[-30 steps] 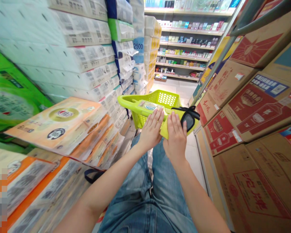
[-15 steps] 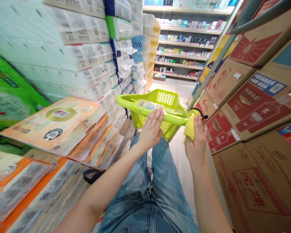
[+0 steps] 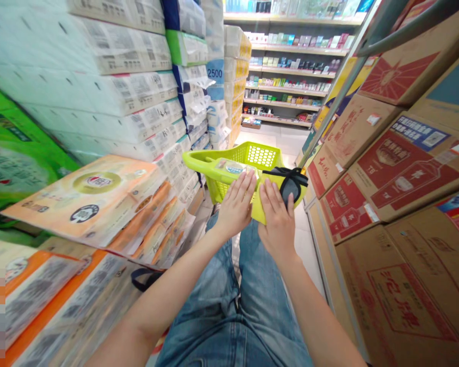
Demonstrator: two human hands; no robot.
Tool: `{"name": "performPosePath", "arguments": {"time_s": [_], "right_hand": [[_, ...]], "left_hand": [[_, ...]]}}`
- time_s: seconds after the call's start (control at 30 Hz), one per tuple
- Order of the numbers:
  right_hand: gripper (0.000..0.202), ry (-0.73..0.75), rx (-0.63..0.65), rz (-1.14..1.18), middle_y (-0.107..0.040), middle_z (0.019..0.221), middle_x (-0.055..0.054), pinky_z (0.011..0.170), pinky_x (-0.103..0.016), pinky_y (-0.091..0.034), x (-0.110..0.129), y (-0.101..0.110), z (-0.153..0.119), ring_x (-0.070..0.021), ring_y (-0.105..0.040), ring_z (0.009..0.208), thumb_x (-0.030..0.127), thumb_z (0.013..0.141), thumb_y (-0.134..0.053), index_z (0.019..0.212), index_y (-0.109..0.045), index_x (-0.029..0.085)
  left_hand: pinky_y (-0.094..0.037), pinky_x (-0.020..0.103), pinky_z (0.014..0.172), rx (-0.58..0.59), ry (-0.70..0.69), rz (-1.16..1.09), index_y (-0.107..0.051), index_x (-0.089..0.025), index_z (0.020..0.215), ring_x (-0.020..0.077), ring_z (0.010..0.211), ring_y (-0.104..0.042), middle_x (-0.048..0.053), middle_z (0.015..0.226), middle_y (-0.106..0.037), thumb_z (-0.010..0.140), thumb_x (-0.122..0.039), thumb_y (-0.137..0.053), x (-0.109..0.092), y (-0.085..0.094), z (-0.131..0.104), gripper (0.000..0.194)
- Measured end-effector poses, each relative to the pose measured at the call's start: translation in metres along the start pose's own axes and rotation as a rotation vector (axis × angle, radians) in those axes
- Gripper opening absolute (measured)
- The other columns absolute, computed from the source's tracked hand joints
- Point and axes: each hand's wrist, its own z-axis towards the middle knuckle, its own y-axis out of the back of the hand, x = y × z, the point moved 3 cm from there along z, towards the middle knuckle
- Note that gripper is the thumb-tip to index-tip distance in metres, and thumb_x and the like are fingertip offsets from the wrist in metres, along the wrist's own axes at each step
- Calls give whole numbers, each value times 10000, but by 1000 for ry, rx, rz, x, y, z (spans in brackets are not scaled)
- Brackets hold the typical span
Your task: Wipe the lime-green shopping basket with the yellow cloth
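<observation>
A lime-green shopping basket stands in front of my legs, with its handle toward me. My left hand lies flat over the handle beside its label, with fingers stretched out and holding nothing. At the handle's right part, my right hand has a yellow cloth with black trim and a dark grey patch under its fingers, pressed against the handle. Both hands are side by side, nearly touching. The cloth covers the right end of the handle. My right thumb is mostly hidden.
Stacked tissue packs rise on the left, with orange packs nearer me. Cardboard cartons line the right behind a grey metal trolley bar. Shelves of small boxed goods stand ahead, beyond tiled floor.
My right hand has moved left along the handle with the yellow cloth, from its right end to beside my left hand. The cloth's black trim and grey patch now show. My left hand stays put.
</observation>
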Motion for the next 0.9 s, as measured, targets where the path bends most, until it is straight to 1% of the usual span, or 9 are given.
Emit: {"name": "performPosePath", "arguments": {"time_s": [0.1, 0.23, 0.3, 0.47, 0.57, 0.63, 0.7, 0.83, 0.9], "right_hand": [[759, -133, -61, 26, -321, 1643, -86, 1258, -544, -88, -34, 11, -12, -219, -283, 1530, 103, 840, -409, 1574, -271, 239], [761, -314, -198, 122, -347, 1627, -115, 1221, -619, -171, -70, 17, -15, -257, -339, 1506, 128, 841, -399, 1578, -253, 250], [761, -293, -213, 117, -367, 1618, -112, 1227, -608, -169, -65, 14, -9, -254, -338, 1506, 120, 835, -401, 1573, -268, 246], [731, -147, -132, 9, -391, 1606, -108, 1263, -520, -117, -8, -2, 7, -220, -303, 1520, 100, 837, -413, 1555, -310, 187], [720, -39, -71, -1, -417, 1593, -96, 1269, -477, -125, 11, -6, 7, -185, -327, 1507, 88, 840, -401, 1549, -321, 186], [743, 8, -31, 5, -421, 1593, -78, 1271, -470, -114, 6, -2, 3, -170, -339, 1501, 76, 830, -395, 1556, -307, 205], [759, -10, -23, 24, -402, 1605, -68, 1271, -484, -105, -11, 6, -2, -173, -339, 1502, 73, 822, -393, 1559, -302, 225], [755, -183, -133, 90, -384, 1613, -86, 1252, -523, -170, -52, 20, -9, -208, -343, 1504, 92, 816, -393, 1555, -318, 233], [758, -230, -178, 82, -385, 1610, -105, 1244, -537, -184, -57, 21, -8, -223, -344, 1504, 96, 813, -393, 1557, -314, 216]], "left_hand": [[-214, 462, 1247, 11, 8, 24, -137, -75, 1587, 257, 1557, -137, 160, 1644, -265, 894, -171, -425, -2, 1, 1, 757], [-208, 466, 1249, 0, 8, 38, -118, -76, 1591, 266, 1560, -123, 158, 1650, -248, 896, -179, -426, -3, 0, 1, 768], [-208, 467, 1248, -4, 11, 36, -111, -76, 1592, 267, 1560, -122, 160, 1650, -246, 900, -184, -425, -3, 0, 1, 767], [-205, 457, 1250, 1, 3, 13, -133, -72, 1586, 261, 1557, -136, 164, 1648, -251, 899, -195, -441, -1, 0, 0, 763], [-200, 457, 1250, -5, -6, -5, -159, -85, 1584, 253, 1559, -125, 159, 1649, -249, 898, -186, -431, 0, 1, 0, 744], [-204, 458, 1248, -1, -4, -4, -157, -89, 1585, 250, 1560, -123, 157, 1649, -253, 901, -175, -419, 0, 1, 0, 738], [-210, 457, 1247, 12, 3, 4, -141, -84, 1588, 250, 1559, -129, 154, 1649, -255, 901, -171, -413, 0, 1, 0, 744], [-200, 455, 1252, 9, 6, 15, -116, -82, 1592, 247, 1561, -123, 147, 1652, -248, 901, -173, -415, -2, 0, 1, 758], [-197, 464, 1252, 6, 12, 12, -103, -80, 1593, 253, 1562, -112, 152, 1656, -235, 899, -178, -420, -3, 0, 1, 769]]}}
